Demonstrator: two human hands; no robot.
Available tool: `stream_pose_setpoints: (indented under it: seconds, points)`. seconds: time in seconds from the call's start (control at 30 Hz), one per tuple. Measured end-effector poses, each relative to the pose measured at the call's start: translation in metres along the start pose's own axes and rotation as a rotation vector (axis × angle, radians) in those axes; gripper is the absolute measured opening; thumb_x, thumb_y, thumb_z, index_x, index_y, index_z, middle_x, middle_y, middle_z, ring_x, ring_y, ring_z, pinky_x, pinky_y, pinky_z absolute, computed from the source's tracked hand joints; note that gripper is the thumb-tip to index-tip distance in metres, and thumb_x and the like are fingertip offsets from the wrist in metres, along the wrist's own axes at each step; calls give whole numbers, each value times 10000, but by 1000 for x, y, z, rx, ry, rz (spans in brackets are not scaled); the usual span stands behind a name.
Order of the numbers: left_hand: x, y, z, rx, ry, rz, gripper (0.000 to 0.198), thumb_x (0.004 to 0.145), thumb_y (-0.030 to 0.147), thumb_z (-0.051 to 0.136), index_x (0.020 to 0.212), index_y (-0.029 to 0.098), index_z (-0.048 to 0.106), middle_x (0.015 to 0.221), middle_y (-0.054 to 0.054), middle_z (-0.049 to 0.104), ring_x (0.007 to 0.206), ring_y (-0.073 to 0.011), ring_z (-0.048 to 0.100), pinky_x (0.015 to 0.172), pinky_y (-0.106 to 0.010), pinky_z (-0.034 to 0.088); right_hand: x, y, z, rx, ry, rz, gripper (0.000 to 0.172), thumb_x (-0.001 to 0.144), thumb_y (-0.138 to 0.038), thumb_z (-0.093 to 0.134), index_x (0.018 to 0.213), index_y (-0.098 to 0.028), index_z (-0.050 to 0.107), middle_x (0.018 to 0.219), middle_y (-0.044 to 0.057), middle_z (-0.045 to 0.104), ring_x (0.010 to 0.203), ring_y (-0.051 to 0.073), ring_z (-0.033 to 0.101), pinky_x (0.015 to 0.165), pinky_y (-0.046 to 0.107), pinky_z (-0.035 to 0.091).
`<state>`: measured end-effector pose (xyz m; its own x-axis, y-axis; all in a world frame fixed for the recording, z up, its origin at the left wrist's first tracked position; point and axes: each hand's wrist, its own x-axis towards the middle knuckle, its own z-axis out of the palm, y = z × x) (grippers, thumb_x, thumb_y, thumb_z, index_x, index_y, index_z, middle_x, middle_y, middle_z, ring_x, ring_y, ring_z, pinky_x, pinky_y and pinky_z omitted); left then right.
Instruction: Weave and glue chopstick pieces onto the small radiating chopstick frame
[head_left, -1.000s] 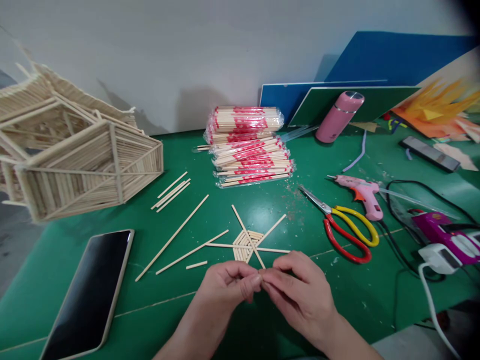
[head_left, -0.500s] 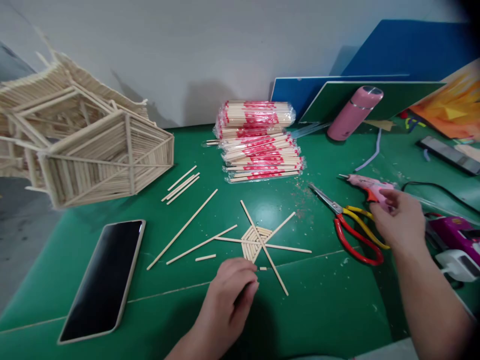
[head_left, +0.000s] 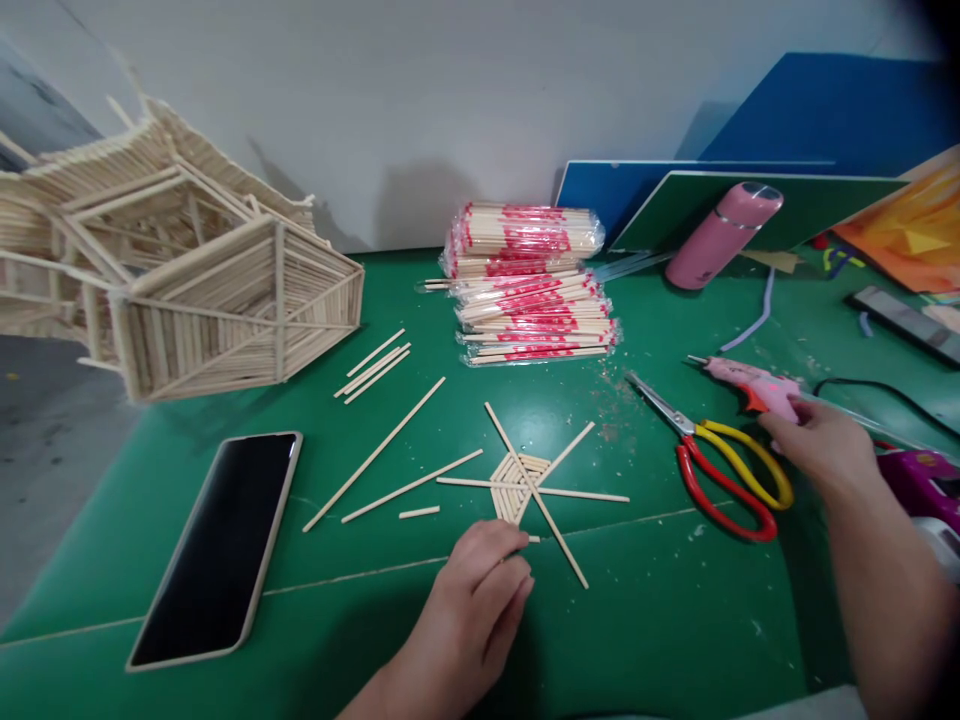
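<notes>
My left hand (head_left: pixel 480 605) is low over the green table, fingers curled together. Its fingertips are beside a tiny cut piece of stick (head_left: pixel 534 539), partly covering it; whether they hold anything is hidden. Just beyond lies a flat star of crossed wooden sticks (head_left: pixel 555 492), with short pieces filling a many-sided patch (head_left: pixel 510 480) at its middle. On the right, my right hand (head_left: pixel 829 440) has its thumb and fingers closed around the handle of a pink glue gun (head_left: pixel 750 385), which rests on the table. Scissors (head_left: pixel 682 420) with red and yellow handles lie open between the star and this hand.
Loose sticks (head_left: pixel 375 455) and a short piece (head_left: pixel 419 512) lie left of the star. A phone (head_left: pixel 217 550) and a large stick-built model (head_left: pixel 240 300) stand farther left. Behind are wrapped chopsticks (head_left: pixel 536 290), a pink bottle (head_left: pixel 724 235) and leaning boards (head_left: pixel 757 210).
The view has shifted slightly, so most things sit a little farther right. My left fingertips have come closer to the tiny stick piece. My right hand has slid slightly right along the glue gun.
</notes>
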<state>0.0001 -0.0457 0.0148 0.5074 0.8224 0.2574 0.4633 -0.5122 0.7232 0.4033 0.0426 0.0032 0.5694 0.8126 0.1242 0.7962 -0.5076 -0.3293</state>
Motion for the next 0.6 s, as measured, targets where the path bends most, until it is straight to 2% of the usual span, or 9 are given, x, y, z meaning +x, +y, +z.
stream_pose_setpoints:
  seconds: [0.07,0.2,0.23,0.3,0.37,0.4,0.47,0.6]
  points:
    - [-1,0,0,4,-4,14,171,785,80,451,910,161,535,1027,-113,566,1002,-194,506,900,-363,428,-4,-7,-6,107,-19,92,389,645,-401,564,791,-48,640,463,91,549,392,164,505,414,310,331]
    - [-2,-1,1,6,-16,35,178,785,73,449,918,163,526,1038,-110,562,1016,-191,497,910,-373,416,-16,-26,-27,389,-17,153,409,716,-353,536,1005,-66,564,842,183,633,578,136,583,483,289,374]
    - [-2,-1,1,4,-11,37,179,784,70,449,917,165,523,1033,-108,562,1011,-189,499,903,-370,419,-19,-32,-33,456,-39,147,381,727,-339,535,1005,-79,558,871,178,633,595,118,582,500,287,377]
    - [-2,-1,2,15,9,38,182,783,70,451,921,170,517,1021,-106,564,996,-189,504,882,-368,426,-29,-44,-44,552,-117,135,289,749,-310,525,906,-76,584,797,153,639,564,86,560,509,290,374]
    - [-3,-1,2,50,29,44,183,785,82,451,926,178,515,1002,-103,571,975,-194,514,863,-380,425,-43,-57,-50,642,-260,136,245,786,-291,474,816,-86,604,706,118,630,531,81,542,497,279,374]
    - [-4,-1,2,73,35,44,183,786,87,449,929,181,514,995,-100,575,965,-196,519,859,-388,419,-52,-63,-51,735,-374,169,235,789,-292,469,830,-103,601,696,107,625,537,97,545,493,274,384]
    - [-5,-1,2,113,51,42,182,789,92,445,931,185,511,983,-94,585,947,-195,528,860,-399,405,-73,-74,-49,899,-465,183,232,736,-315,558,903,-156,582,720,90,625,584,143,567,504,276,418]
    - [-4,-1,2,168,51,39,172,785,89,455,912,181,524,967,-76,603,930,-185,534,877,-395,370,-118,-85,-42,807,-778,-147,260,767,-358,545,978,-207,555,735,55,608,616,140,542,488,231,428]
